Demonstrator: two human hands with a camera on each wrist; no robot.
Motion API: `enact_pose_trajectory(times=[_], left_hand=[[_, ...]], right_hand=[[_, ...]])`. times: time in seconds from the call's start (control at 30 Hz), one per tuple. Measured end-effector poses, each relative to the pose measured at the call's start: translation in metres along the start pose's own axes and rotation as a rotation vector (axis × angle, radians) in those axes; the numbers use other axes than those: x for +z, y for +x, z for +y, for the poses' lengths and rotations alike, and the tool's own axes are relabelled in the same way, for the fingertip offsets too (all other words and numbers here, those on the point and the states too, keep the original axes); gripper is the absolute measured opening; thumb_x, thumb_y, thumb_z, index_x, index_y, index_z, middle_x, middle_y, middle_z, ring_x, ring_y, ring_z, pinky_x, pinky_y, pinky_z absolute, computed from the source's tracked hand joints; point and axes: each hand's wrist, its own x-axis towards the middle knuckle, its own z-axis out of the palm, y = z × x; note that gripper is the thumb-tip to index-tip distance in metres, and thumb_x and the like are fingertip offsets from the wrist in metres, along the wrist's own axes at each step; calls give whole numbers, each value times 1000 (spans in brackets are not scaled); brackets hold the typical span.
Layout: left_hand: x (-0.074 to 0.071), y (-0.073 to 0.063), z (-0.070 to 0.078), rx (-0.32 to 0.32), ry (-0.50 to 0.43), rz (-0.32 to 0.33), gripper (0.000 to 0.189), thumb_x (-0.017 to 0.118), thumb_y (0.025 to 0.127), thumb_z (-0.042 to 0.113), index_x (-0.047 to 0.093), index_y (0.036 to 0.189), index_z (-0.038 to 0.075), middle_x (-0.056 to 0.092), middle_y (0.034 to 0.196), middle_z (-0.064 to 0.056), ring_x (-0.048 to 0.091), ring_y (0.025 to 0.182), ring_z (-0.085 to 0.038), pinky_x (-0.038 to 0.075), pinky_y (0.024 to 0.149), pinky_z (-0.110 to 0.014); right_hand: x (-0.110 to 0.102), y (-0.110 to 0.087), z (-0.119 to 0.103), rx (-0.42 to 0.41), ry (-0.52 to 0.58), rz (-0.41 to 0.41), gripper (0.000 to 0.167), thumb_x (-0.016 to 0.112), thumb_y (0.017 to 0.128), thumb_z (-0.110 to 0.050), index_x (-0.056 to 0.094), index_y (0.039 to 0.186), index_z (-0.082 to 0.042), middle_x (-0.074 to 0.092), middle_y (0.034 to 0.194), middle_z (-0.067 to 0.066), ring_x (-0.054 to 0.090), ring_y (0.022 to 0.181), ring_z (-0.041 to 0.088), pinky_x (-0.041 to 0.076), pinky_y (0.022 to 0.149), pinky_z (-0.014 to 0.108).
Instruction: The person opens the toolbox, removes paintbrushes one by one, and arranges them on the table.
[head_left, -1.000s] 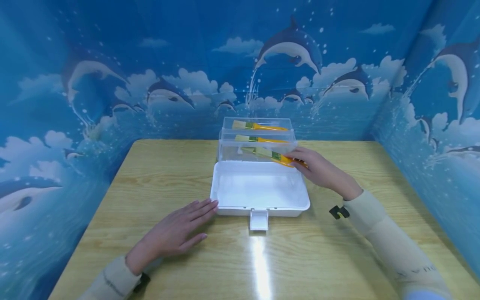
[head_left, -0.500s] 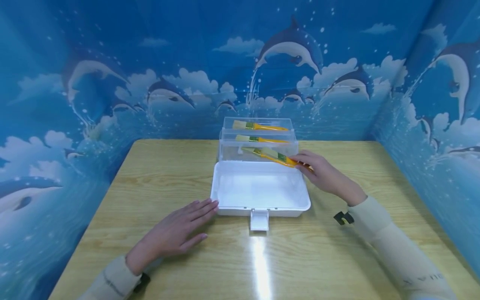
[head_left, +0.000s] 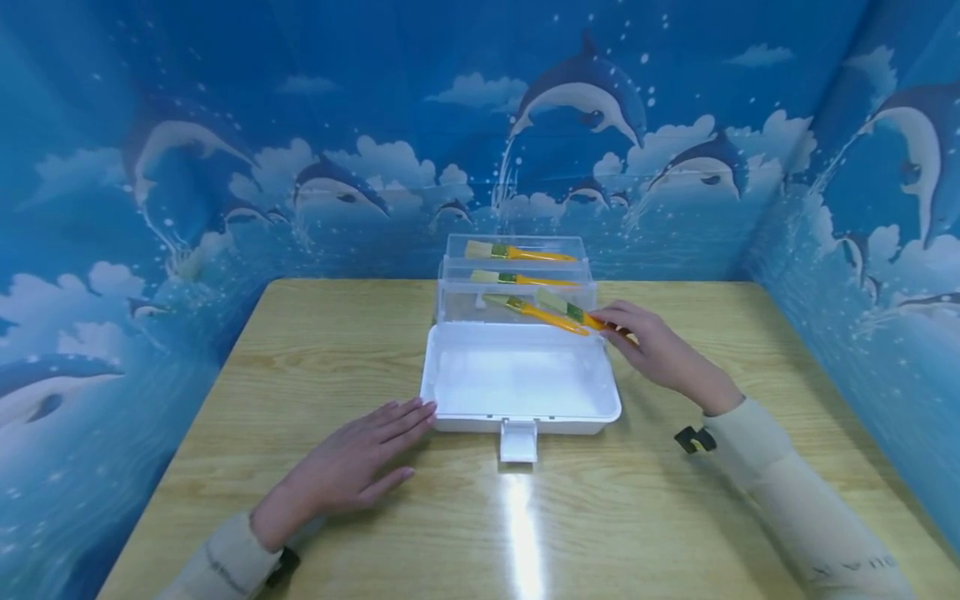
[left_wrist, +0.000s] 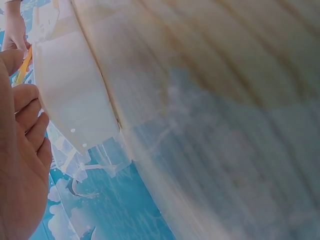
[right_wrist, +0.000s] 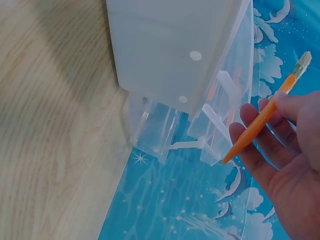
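My right hand (head_left: pixel 651 347) pinches the orange handle of a flat paintbrush (head_left: pixel 573 312) at the box's right rear. In the right wrist view the same paintbrush (right_wrist: pixel 260 120) lies across the fingers, bristles away from the palm. A second paintbrush (head_left: pixel 551 318) slants out of the lowest clear tray, its handle end over the white box (head_left: pixel 517 375). My left hand (head_left: pixel 341 462) lies with fingers extended, fingertips touching the box's front left corner. Two more paintbrushes rest in the upper clear trays (head_left: pixel 456 265), one in each.
A white latch (head_left: pixel 518 442) hangs open at the front of the box. The wood-grain table (head_left: pixel 337 342) extends on both sides. Behind it and at the sides stands a blue dolphin-print backdrop (head_left: pixel 405 100).
My right hand has moved slightly right and toward me with its paintbrush, which now stands apart from the one in the lowest tray. The left hand stays put.
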Motion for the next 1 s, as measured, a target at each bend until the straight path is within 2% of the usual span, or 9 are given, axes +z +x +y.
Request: enact_pose_trajectory(times=[0.2,0.47,0.63,0.8,1.0], left_hand=[[1,0,-1,9,8,14,67,49,106,42,25,162,15,19,170,2,22,156,-20,-8,127,-21],[0,0,1,-12,5,-1,67,51,106,42,25,162,17,18,169,4,21,156,-18,20,127,-40],[0,0,2,-23,-7,-13,67,50,105,43,25,162,18,18,169,5,22,155,-18,24,127,-43],[0,0,2,-25,-7,-9,66,50,106,43,26,162,18,18,169,5,22,155,-18,21,127,-40],[0,0,1,-3,-12,29,65,52,105,41,29,161,15,21,169,3,25,155,-19,-2,128,-22]], right_hand=[[-2,-4,3,34,5,0,38,64,96,5,63,134,0,66,117,10,67,99,20,63,81,37],[-4,-9,6,87,1,-4,38,63,98,2,61,136,0,65,121,12,67,105,26,65,81,39],[-3,-12,8,123,10,-5,37,63,99,0,60,136,1,65,120,14,67,103,26,65,79,38],[1,-16,13,132,32,17,37,64,98,0,61,135,2,66,119,15,68,100,27,66,76,37],[1,-23,17,149,46,32,34,64,99,-4,63,133,0,67,116,15,68,97,26,66,72,34]])
